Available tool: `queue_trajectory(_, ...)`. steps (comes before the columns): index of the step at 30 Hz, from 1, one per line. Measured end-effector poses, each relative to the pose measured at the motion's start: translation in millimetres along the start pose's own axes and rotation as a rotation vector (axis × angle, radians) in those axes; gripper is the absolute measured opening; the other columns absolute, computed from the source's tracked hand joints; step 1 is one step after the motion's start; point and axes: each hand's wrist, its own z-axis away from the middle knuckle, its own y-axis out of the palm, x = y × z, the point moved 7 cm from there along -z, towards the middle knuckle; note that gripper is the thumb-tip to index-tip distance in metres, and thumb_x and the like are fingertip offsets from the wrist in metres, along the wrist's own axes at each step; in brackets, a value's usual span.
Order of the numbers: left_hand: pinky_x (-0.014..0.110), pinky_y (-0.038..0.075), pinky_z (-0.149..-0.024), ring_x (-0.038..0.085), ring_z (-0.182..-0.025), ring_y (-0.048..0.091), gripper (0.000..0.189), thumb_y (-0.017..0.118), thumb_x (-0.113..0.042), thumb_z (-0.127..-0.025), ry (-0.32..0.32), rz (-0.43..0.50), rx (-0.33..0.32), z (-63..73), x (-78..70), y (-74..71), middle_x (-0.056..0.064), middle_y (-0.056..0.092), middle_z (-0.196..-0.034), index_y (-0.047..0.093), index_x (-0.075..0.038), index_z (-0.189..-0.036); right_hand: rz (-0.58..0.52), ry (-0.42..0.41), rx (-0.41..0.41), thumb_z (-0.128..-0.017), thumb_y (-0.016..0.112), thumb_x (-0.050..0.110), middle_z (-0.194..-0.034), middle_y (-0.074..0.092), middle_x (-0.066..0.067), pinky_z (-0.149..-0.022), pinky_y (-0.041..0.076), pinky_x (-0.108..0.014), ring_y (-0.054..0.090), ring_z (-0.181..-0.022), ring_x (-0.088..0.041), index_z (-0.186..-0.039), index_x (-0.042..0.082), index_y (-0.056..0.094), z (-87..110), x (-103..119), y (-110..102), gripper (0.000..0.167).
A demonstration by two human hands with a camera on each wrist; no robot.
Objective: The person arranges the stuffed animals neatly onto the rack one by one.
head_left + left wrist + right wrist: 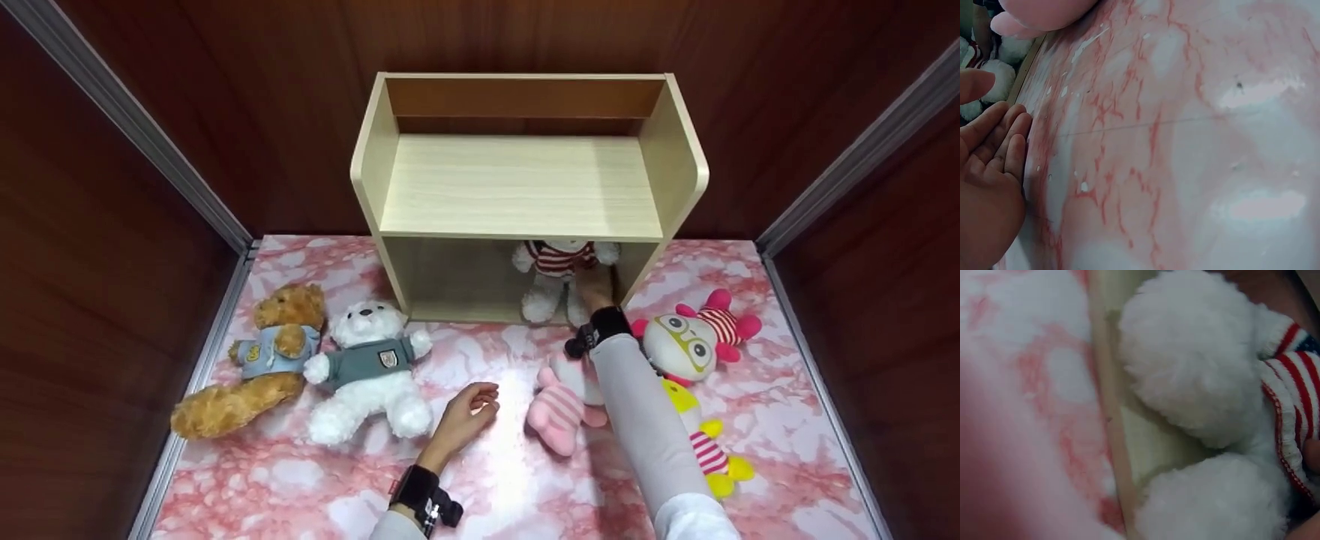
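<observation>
My right hand (pixel 595 285) reaches into the lower compartment of a light wooden shelf (pixel 525 187). It holds a white teddy bear (pixel 551 289) by the torso, over its red-and-white striped sweater (pixel 1297 405). The bear sits upright in that compartment, right of its middle, and the upper board hides most of its head. In the right wrist view, its fluffy feet (pixel 1190 354) are close to the shelf's front edge; only a little of the hand shows there. My left hand (pixel 465 416) hovers over the marbled surface, fingers loosely curled, holding nothing.
Left of the shelf lie a brown teddy bear (pixel 281 352) in a blue top and a white teddy bear (pixel 375 375) in a grey-green top. A pale pink plush (pixel 559 416), a magenta plush (pixel 682 345) with glasses and a yellow plush (pixel 709 450) lie around the right arm.
</observation>
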Motion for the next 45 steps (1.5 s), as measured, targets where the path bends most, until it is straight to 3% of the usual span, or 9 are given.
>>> queue_trajectory(2,0.059,0.047,-0.103,0.05,-0.112,0.061,0.032,0.061,0.002,-0.098,0.002,0.004,0.002,1.2,-1.4,1.2,0.035,0.064,-0.119,0.059,0.016,-0.126,0.051,-0.031,-0.015,-0.108,0.049,0.025,-0.1,0.065,-0.023,-0.086,0.049,-0.042,0.058,-0.091,-0.033,-0.105,-0.009,0.064,3.6,2.4,-1.9,0.038)
queue_trajectory(8,0.06,0.044,-0.106,0.048,-0.116,0.059,0.036,0.062,-0.004,-0.099,-0.041,0.029,0.02,4.4,1.6,4.6,0.032,0.063,-0.123,0.059,0.015,-0.13,-0.014,-0.096,0.023,-0.109,0.046,0.02,-0.118,0.065,-0.03,-0.096,0.048,-0.042,0.061,-0.105,-0.037,-0.125,-0.013,0.061,13.6,4.7,-3.6,0.039)
queue_trajectory(14,0.056,0.045,-0.106,0.046,-0.116,0.059,0.035,0.061,-0.003,-0.101,-0.031,0.016,0.031,1.2,2.7,1.7,0.032,0.062,-0.123,0.058,0.015,-0.131,0.027,-0.159,0.058,-0.106,0.049,0.013,-0.115,0.065,-0.03,-0.094,0.047,-0.043,0.059,-0.102,-0.037,-0.119,-0.011,0.063,22.4,6.5,-7.5,0.031)
queue_trajectory(20,0.057,0.044,-0.107,0.049,-0.117,0.058,0.036,0.06,-0.002,-0.101,-0.016,0.004,0.061,0.2,1.2,2.1,0.034,0.061,-0.124,0.056,0.016,-0.132,-0.017,-0.168,0.135,-0.103,0.055,0.012,-0.147,0.051,-0.03,-0.119,0.034,-0.047,0.046,-0.139,-0.041,-0.149,-0.009,0.041,45.3,11.0,-20.5,0.052)
queue_trajectory(26,0.057,0.043,-0.108,0.045,-0.119,0.058,0.039,0.06,-0.008,-0.103,-0.02,0.007,0.054,-6.3,35.0,1.8,0.03,0.062,-0.128,0.055,0.013,-0.136,-0.021,-0.147,0.203,-0.102,0.058,0.015,-0.168,0.02,-0.023,-0.127,0.015,-0.042,0.019,-0.155,-0.037,-0.162,-0.001,0.024,75.9,13.8,-34.1,0.071)
queue_trajectory(30,0.049,0.047,-0.106,0.037,-0.118,0.061,0.04,0.062,-0.014,-0.103,-0.024,0.011,0.034,-6.6,41.9,3.9,0.023,0.064,-0.128,0.058,0.007,-0.137,-0.077,-0.178,0.231,-0.102,0.058,0.013,-0.167,0.02,-0.026,-0.126,0.018,-0.045,0.021,-0.155,-0.039,-0.159,-0.006,0.027,99.1,9.7,-42.7,0.067)
queue_trajectory(34,0.046,0.05,-0.1,0.033,-0.114,0.061,0.034,0.066,-0.013,-0.099,0.087,-0.098,-0.058,-7.0,21.9,0.4,0.016,0.064,-0.125,0.065,0.0,-0.13,-0.049,-0.238,0.223,-0.103,0.057,0.01,-0.156,0.041,-0.03,-0.118,0.034,-0.052,0.041,-0.143,-0.045,-0.153,-0.007,0.04,122.6,5.5,-48.3,0.056)
queue_trajectory(39,0.046,0.053,-0.095,0.031,-0.113,0.061,0.03,0.069,-0.005,-0.093,0.296,-0.252,-0.153,-5.0,-29.0,-12.0,0.01,0.062,-0.126,0.069,-0.002,-0.123,-0.042,-0.286,0.17,-0.101,0.058,0.007,-0.152,0.049,-0.023,-0.113,0.042,-0.052,0.052,-0.135,-0.042,-0.146,-0.001,0.052,143.1,-0.6,-50.9,0.046)
queue_trajectory(45,0.046,0.051,-0.103,0.032,-0.12,0.061,0.033,0.072,-0.006,-0.091,0.371,-0.419,-0.225,-6.8,-82.9,-46.4,0.013,0.061,-0.128,0.069,-0.004,-0.124,-0.022,-0.359,0.13,-0.1,0.061,0.008,-0.152,0.05,-0.022,-0.11,0.044,-0.055,0.054,-0.133,-0.043,-0.142,0.001,0.058,156.5,4.1,-52.3,0.042)
